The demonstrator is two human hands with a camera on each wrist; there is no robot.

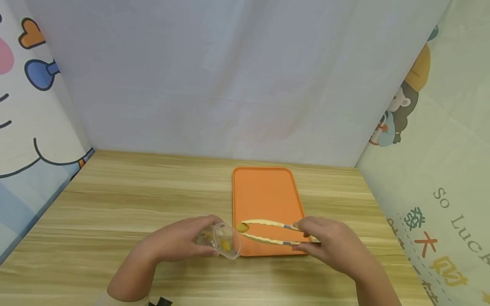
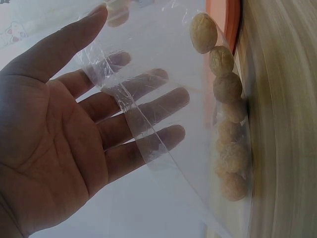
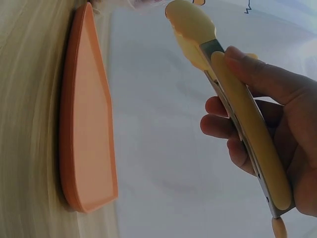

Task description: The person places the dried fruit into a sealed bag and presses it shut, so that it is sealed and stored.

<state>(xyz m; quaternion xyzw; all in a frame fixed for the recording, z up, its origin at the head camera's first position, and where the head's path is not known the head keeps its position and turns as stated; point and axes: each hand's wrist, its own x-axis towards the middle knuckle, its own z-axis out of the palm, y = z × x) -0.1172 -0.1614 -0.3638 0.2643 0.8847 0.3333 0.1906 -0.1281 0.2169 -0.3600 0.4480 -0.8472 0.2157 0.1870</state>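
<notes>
My left hand (image 1: pixel 187 238) grips a clear plastic container (image 1: pixel 229 240) tipped on its side, its mouth towards the right. Inside, several round, tan, wrinkled balls that look like walnuts (image 2: pixel 228 88) lie in a row along the lower wall. My right hand (image 1: pixel 329 238) holds a pair of pale yellow kitchen tongs (image 1: pixel 266 222) with metal parts, thumb on one arm and fingers on the other. At the tongs' tips, just outside the container's mouth, is one yellowish-brown walnut-like ball (image 1: pixel 242 228). In the right wrist view the tongs (image 3: pixel 250 131) hide whatever is between their tips.
An orange rectangular tray (image 1: pixel 268 191) with a raised rim lies on the wood-grain table (image 1: pixel 160 187), partly under the tongs. White cloth (image 1: pixel 214 85) hangs behind the table, and printed cloths hang at the left and right sides.
</notes>
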